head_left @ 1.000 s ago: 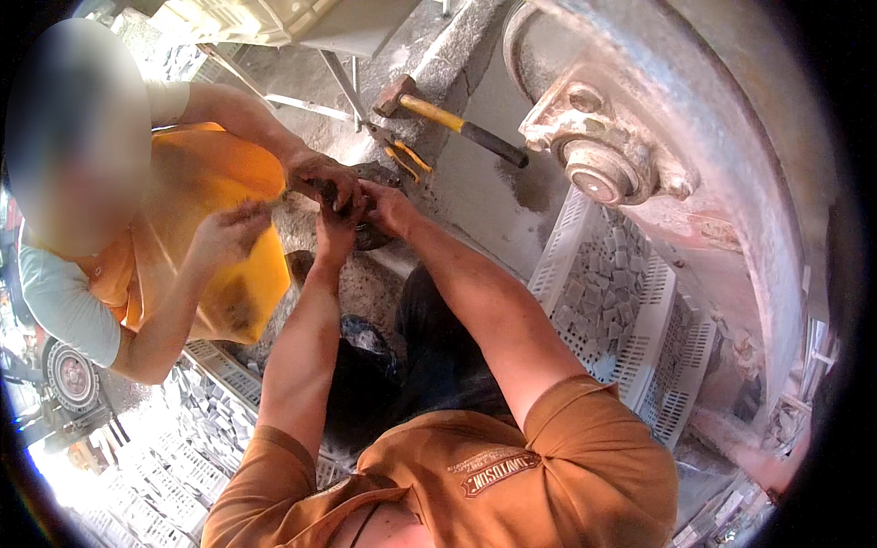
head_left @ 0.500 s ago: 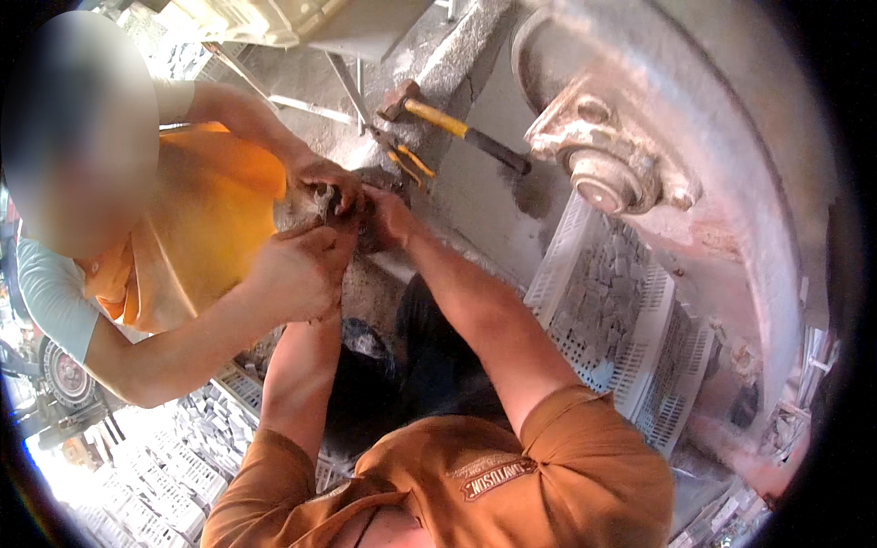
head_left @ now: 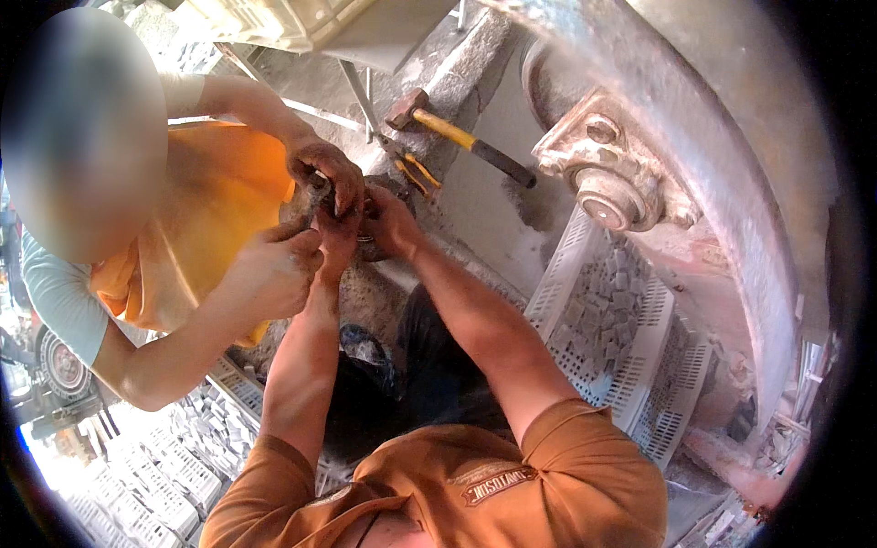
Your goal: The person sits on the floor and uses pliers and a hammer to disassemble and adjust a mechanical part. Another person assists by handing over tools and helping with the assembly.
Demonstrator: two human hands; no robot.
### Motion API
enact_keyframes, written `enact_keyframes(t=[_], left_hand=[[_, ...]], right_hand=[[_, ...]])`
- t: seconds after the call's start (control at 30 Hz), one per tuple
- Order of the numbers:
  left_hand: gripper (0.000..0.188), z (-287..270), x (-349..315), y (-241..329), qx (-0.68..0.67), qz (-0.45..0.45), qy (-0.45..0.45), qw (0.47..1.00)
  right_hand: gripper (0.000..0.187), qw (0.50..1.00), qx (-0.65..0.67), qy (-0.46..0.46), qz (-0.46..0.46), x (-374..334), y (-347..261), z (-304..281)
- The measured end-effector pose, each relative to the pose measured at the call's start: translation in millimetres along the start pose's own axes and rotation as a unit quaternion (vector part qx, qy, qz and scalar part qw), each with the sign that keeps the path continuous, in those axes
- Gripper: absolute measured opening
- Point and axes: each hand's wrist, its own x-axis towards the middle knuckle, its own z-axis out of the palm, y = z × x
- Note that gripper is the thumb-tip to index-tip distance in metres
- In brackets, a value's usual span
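My left hand (head_left: 337, 239) is closed among the co-worker's fingers; what it grips is hidden. Beside it, my right hand (head_left: 393, 224) wraps round a dark, dirty metal part (head_left: 369, 248), mostly covered by the hands. From the left, a co-worker in an orange apron leans in. One of their hands (head_left: 331, 172) reaches over my left hand at a small dark metal piece (head_left: 317, 183). Their other hand (head_left: 285, 269) is a closed fist beside my left wrist.
A hammer (head_left: 445, 128) with a yellow and black handle and orange-handled pliers (head_left: 413, 172) lie beyond my hands. At right stands a big wheel-like machine with a bolted bearing housing (head_left: 610, 173). White crates (head_left: 639, 352) of grey pieces sit below it.
The co-worker's nearer fist has drawn back to the left and down, uncovering my left hand. The view has shifted slightly.
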Motion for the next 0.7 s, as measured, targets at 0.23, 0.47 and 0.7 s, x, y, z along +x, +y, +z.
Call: enact_keyframes(t=[0.23, 0.47, 0.7], left_hand=[[0.024, -11.9, 8.4, -15.4, -0.156, 0.152, 0.044, 0.975], [0.025, -31.3, 7.4, -41.7, -0.258, 0.129, -0.041, 0.957], [0.034, -23.9, 2.4, -44.1, -0.393, 0.046, -0.046, 0.917]], right_hand=[[0.048, 0.986, 0.157, 0.06, -0.018, -3.9, 17.6, -14.9], [0.037, 0.963, 0.245, 0.042, 0.1, -24.2, 11.1, -4.3], [0.034, 0.932, 0.351, -0.027, 0.084, -20.5, -8.6, 16.4]])
